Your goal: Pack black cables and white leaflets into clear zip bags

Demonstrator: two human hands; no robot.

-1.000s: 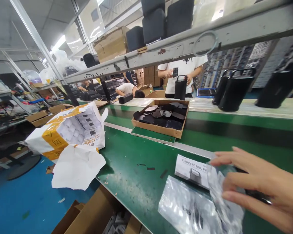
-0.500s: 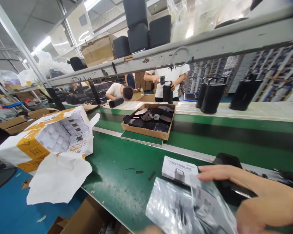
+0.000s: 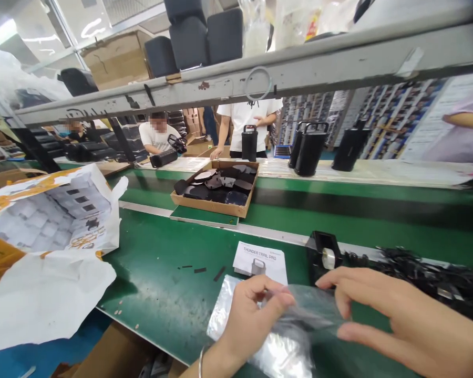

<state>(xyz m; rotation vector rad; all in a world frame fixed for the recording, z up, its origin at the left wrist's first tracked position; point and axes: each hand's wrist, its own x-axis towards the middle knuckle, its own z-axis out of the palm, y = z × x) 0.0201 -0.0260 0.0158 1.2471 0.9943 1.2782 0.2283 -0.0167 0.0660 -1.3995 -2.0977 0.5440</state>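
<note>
A clear plastic bag (image 3: pixel 313 304) is pinched between the thumb and fingers of my left hand (image 3: pixel 252 320), which has a bracelet at the wrist. At the bag's right end, my right hand (image 3: pixel 394 315) has its thumb and fingers spread apart; whether the fingertips touch the film is unclear. Under my hands lies a pile of flat clear bags (image 3: pixel 287 352), partly covered by the left hand. Just behind that pile, white printed booklets (image 3: pixel 260 254) marked "THUNDER TRAIL PRO" rest on the green bench (image 3: pixel 161 283).
A black tape dispenser (image 3: pixel 319 252) and tangled black cables (image 3: pixel 418 273) are at right. A cardboard tray (image 3: pixel 208 207) of dark pads sits ahead. An opened white package (image 3: pixel 51 220) stands left. Black speakers (image 3: pixel 309 152) and a person (image 3: pixel 246 121) are beyond, under an overhead shelf (image 3: pixel 205 79).
My left hand has come in from the bottom edge and taken hold of the clear bag. My right hand's fingers have spread. The view has turned to the right.
</note>
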